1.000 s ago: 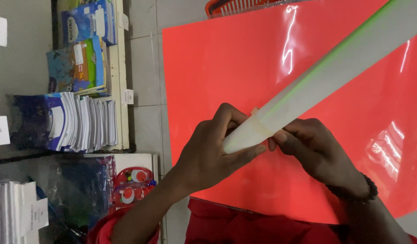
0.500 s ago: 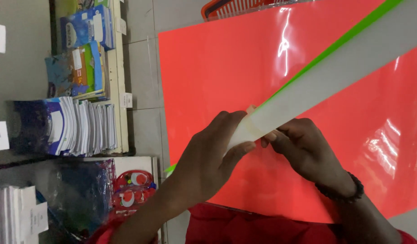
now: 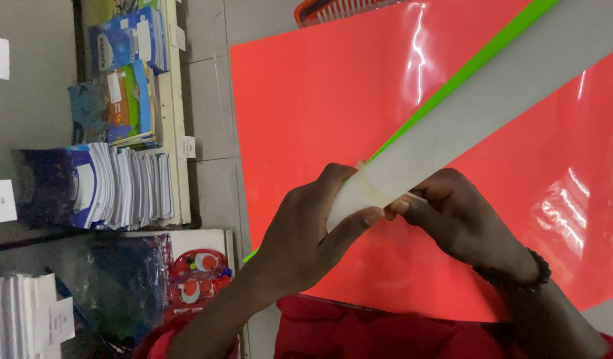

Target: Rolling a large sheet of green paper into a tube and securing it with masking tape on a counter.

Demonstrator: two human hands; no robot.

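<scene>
At the centre of the frame, your left hand (image 3: pixel 306 233) and right hand (image 3: pixel 452 219) both grip the rolled sheet's (image 3: pixel 479 113) end; rolling looks nearly finished above the flat red sheet (image 3: pixel 319 106).

At the far left, a pale shelf (image 3: pixel 181 100) carries colourful books (image 3: pixel 113 100) and, nearer, a stack of blue-and-white booklets (image 3: pixel 113 189). Nearer still sit a red toy pack (image 3: pixel 197 279) and clear-wrapped packets (image 3: pixel 27 312). An orange basket (image 3: pixel 333 8) shows at the far edge on the grey tiled floor (image 3: pixel 213 80).
</scene>
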